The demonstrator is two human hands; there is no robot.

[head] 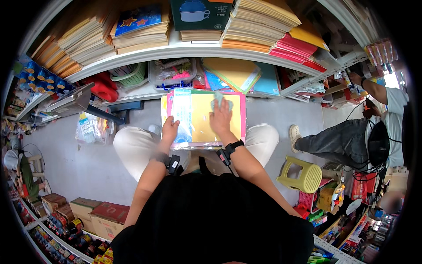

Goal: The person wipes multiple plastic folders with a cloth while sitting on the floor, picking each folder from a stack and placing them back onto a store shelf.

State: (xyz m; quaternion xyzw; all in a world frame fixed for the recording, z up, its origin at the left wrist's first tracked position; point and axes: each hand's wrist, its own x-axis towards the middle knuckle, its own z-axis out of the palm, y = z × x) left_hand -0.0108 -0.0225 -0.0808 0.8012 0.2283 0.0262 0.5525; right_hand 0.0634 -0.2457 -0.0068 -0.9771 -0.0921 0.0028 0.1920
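A stack of plastic-wrapped coloured paper packs (206, 132) lies across my lap, with a yellow sheet on top and pink edges showing beneath. My left hand (169, 131) grips its left edge, thumb on the top face. On the upper right of the yellow sheet, my right hand (221, 118) presses down a pale grey-green cloth (217, 97), which is partly hidden under the fingers.
Ahead, a shelf (197, 52) carries stacks of brown envelopes (260, 23). Below it are a bin of small items (173, 71) and more coloured packs (230, 74). A yellow-green stool (301, 175) and another person (372, 132) are at right, cartons (108, 219) behind left.
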